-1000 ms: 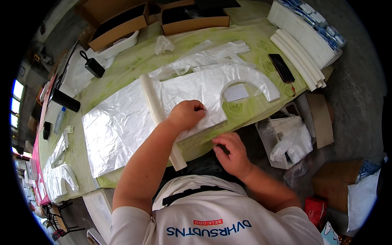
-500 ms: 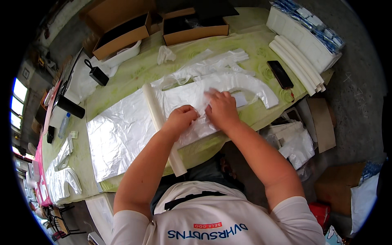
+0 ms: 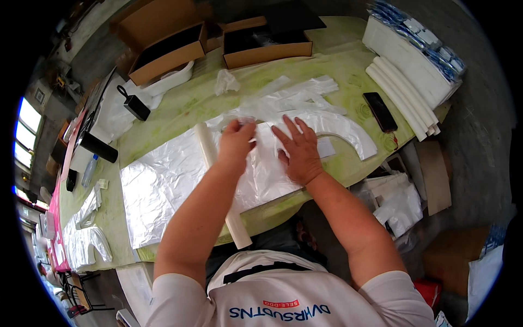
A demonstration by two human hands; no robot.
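A stack of thin white plastic bags lies flat across the table, its handle ends curving off to the right. My left hand is closed at the upper edge of the stack, fingers curled on a wrinkled bit of clear plastic film that is blurred by motion. Flat on the top bag, a little to the right, rests my right hand with its fingers spread and nothing in them. A cream-coloured tube lies across the bags beside my left wrist; my left forearm hides its middle.
Two open brown boxes stand at the back. A phone, several cream tubes and a white foam box are at the right. Leftward are a black speaker-like block, a black cylinder and a small bag piece.
My left hand has moved away from me toward the far edge of the bags. My right hand has opened out and spread its fingers on the plastic. The view has shifted slightly.
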